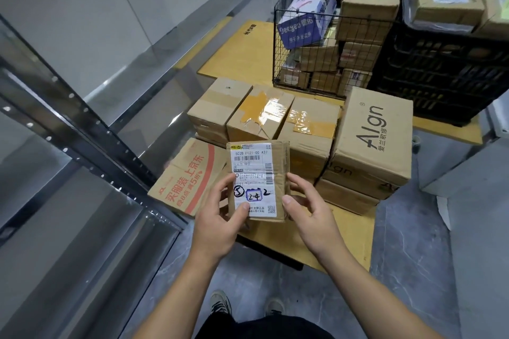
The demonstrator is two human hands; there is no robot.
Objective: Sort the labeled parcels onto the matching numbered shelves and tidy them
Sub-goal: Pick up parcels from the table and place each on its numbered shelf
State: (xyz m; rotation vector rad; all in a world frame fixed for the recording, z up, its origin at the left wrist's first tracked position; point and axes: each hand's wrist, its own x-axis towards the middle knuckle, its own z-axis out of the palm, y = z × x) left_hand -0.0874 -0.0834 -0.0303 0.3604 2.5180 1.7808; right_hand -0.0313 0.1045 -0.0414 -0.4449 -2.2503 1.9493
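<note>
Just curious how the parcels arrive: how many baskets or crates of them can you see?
2. A black wire basket stands behind the loose boxes, and a black plastic crate sits right of it, both heaped full. More could lie outside the view.

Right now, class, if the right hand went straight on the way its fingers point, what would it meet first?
The parcel itself: the right hand grips its right edge, fingers pointing left across it. Past the parcel, the left hand holds the other side, probably next in line.

brown parcel (281, 162), white label (254, 176), black crate (440, 74)
</note>
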